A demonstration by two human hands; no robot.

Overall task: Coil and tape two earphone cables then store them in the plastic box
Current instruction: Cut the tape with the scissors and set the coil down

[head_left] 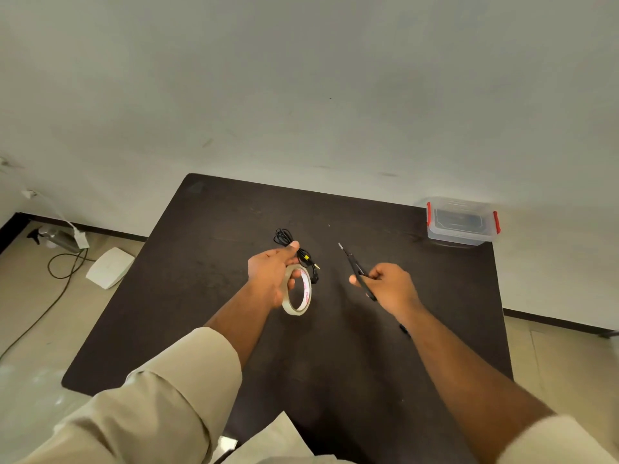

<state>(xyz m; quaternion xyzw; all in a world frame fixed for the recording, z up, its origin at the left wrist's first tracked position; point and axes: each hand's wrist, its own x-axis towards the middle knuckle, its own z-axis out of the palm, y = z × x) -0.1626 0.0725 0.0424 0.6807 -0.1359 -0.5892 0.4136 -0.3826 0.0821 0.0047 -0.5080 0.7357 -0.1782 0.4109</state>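
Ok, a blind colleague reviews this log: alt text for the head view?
Left hand holds a tape roll, right hand holds scissors, above a dark table with a coiled black earphone cable and a closed plastic box.

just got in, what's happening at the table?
A person is mid-taping. The left hand holds a roll of clear tape above the dark table; the right hand grips black scissors, blades pointing away. A coiled black earphone cable lies just beyond the left hand. The plastic box with red clips sits at the far right corner, lid on.
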